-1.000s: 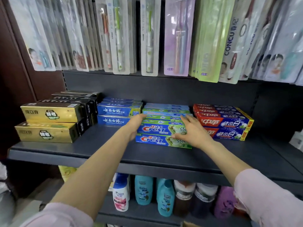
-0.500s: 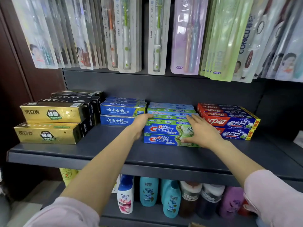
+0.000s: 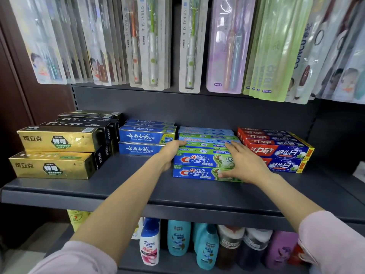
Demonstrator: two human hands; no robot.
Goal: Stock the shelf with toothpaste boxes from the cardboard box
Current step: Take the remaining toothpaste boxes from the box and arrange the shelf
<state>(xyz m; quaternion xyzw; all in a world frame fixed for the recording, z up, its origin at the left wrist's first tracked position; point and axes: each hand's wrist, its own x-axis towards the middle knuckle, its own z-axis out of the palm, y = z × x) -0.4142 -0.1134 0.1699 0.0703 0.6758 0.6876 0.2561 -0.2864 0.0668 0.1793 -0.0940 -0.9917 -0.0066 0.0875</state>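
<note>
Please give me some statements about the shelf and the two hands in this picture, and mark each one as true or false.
1. Both hands rest on the Crest boxes. True: the left hand is at the stack's left end, the right hand at its right end.
2. The gold boxes stand to the right of the Crest stack. False: they are at the shelf's left end.
3. The red boxes lie right of the Crest stack. True.
4. Toothbrush packs hang above the toothpaste. True.
5. The right hand lifts a blue box into the air. False: its fingers lie straight on the stack.
6. The shelf below holds more toothpaste. False: bottles stand there.
</note>
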